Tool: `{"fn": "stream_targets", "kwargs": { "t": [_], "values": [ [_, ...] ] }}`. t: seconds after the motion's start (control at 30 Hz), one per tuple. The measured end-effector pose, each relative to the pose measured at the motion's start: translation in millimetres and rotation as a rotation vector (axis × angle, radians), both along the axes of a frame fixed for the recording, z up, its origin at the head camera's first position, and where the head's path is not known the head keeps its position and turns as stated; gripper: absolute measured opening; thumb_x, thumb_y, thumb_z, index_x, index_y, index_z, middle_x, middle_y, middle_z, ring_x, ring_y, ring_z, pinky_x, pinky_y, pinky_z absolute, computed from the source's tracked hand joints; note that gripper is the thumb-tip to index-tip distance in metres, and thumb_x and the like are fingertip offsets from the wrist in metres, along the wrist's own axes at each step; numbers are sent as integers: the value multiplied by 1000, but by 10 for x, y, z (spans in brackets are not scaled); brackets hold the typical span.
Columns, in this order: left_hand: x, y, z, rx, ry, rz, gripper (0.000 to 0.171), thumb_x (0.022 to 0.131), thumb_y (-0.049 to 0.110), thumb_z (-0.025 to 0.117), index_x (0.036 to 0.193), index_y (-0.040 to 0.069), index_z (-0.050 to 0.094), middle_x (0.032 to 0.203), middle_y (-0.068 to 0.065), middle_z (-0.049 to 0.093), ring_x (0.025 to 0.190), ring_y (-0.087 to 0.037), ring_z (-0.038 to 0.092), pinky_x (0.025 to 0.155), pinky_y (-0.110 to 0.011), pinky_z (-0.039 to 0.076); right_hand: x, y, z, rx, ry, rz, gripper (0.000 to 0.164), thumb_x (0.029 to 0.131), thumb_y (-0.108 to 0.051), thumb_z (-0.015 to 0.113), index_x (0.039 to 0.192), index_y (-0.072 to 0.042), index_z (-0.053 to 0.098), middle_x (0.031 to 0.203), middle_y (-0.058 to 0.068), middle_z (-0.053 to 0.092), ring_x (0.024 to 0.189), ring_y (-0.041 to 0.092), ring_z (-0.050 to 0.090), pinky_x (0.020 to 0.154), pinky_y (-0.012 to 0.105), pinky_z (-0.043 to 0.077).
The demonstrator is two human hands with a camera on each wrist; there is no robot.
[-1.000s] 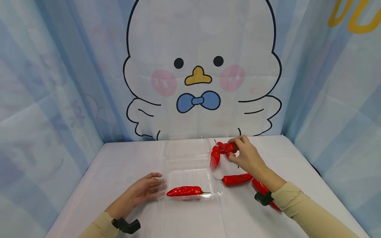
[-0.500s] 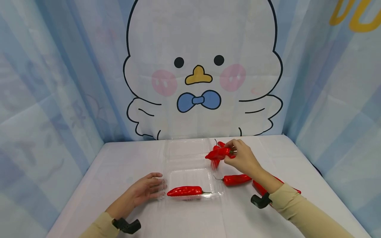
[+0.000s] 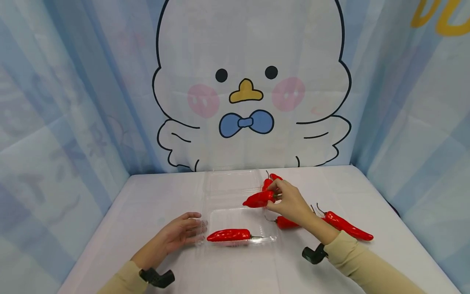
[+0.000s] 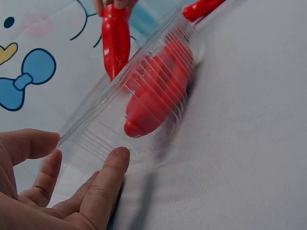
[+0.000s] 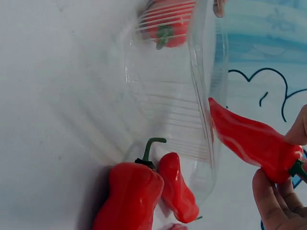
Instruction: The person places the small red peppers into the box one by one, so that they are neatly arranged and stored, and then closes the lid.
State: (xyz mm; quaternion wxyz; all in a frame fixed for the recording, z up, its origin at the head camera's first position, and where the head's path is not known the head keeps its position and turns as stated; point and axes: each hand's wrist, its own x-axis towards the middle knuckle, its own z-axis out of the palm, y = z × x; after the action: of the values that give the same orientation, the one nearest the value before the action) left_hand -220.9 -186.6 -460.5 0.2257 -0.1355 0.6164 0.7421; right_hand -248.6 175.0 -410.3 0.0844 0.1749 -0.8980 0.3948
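the right hand point(image 3: 291, 201), right of centre in the head view, has thumb and fingers closed on the stem end of the held pepper point(image 3: 258, 199), whose tip points left over the upper right of the tray of the clear box point(image 3: 236, 216). a second ago that pepper was farther up and right, among the peppers by the top of the surface point(image 3: 238, 271); half a second ago it had come partway, and now it is lower and farther left. whether its tip touches the rim, i cannot tell. the left hand point(image 3: 180, 232), lower left of centre, is loosely open, fingertips at the box's left edge, just as in both earlier frames. the boxed pepper point(image 3: 228, 235) lies unmoved along the tray's bottom edge, stem to the right, and the lid point(image 3: 232, 181) lies folded back toward the top of the surface. the back pepper point(image 3: 267, 184) and the top pepper point(image 3: 275, 177) sit beside the lid, partly behind the right hand. the middle pepper point(image 3: 285, 223) lies right of the tray, its right end now covered by the hand. with the right sleeve point(image 3: 361, 259) shifted left, the outer pepper point(image 3: 346, 226), hidden a second ago, now shows at the right.
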Motion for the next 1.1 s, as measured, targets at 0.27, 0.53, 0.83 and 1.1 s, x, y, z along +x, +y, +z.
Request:
{"fn": "stream_targets", "kwargs": {
  "t": [0.27,0.53,0.83,1.1],
  "values": [
    [-5,12,-14,-42,10,0,47,103,13,62,145,-4,49,135,-21,62,109,-26,68,92,-49,61,25,-128,-98,-12,-19,24,38,78,-5,83,111,-10,64,107,6,71,93,23,71,82,45,65],
    [-4,2,3,-57,25,-29,50,102,14,63,145,-8,51,136,-22,63,110,-26,69,93,-47,61,26,-229,-154,-12,-87,70,34,79,-5,80,109,-10,64,104,4,70,93,20,70,83,38,65],
    [-23,-3,35,-78,14,-55,50,102,18,64,145,-5,52,134,-19,66,109,-24,70,93,-45,61,26,-285,-180,43,-113,88,32,79,-5,80,107,-11,65,97,0,70,88,14,66,81,33,63],
    [-15,-6,45,-84,18,-59,51,103,20,64,146,-6,52,136,-21,63,109,-25,70,94,-45,60,32,-327,-191,85,-122,109,31,81,-5,80,108,-11,66,96,-2,71,88,13,66,82,33,63]
  ]
}}
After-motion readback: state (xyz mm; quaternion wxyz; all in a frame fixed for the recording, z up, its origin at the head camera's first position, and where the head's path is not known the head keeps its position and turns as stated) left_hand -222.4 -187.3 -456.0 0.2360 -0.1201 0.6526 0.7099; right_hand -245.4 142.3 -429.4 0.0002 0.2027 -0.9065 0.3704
